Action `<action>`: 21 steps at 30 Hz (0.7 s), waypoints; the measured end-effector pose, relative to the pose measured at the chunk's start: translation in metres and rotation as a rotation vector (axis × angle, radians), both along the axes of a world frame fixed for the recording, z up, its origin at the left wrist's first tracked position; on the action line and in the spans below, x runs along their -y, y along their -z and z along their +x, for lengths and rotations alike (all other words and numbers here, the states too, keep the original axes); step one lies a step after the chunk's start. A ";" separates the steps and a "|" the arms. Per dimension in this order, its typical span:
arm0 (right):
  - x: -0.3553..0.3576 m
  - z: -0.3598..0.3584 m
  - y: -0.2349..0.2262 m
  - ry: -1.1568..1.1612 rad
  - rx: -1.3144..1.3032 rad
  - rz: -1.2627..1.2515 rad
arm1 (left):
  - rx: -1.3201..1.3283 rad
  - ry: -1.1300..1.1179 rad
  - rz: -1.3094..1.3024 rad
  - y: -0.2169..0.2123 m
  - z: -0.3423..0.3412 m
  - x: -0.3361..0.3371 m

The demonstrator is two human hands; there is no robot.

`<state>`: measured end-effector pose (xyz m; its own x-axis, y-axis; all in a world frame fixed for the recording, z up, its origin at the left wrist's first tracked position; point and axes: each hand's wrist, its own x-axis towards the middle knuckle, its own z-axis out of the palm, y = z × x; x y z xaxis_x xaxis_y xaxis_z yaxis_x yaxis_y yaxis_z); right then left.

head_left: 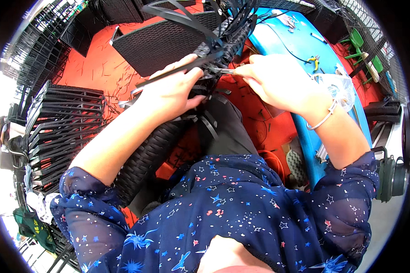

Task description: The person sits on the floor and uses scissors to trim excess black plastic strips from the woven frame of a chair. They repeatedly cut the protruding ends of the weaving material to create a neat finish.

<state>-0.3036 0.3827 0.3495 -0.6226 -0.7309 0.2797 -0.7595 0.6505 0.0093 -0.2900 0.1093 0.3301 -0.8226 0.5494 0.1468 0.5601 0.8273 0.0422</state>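
1. A thin metal tool (224, 71) is clamped in the grip of the right hand (278, 82), its tip pointed left into the weave.
2. The black woven piece (152, 154) is crossed by the left hand (173, 88), just left of the right grip.
3. Whether the left grip is closed cannot be told.
4. Loose black strips (182, 13) are fanned beyond both hands.

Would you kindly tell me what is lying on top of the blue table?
On the blue table lie yellow-handled pliers, a clear plastic bag and other small items. Whatever lies beneath the right hand and forearm is hidden; the bag's contents are unclear.
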 end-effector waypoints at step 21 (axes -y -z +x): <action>0.036 -0.007 -0.001 -0.097 -0.251 0.146 | 0.094 -0.083 -0.248 0.004 -0.033 0.030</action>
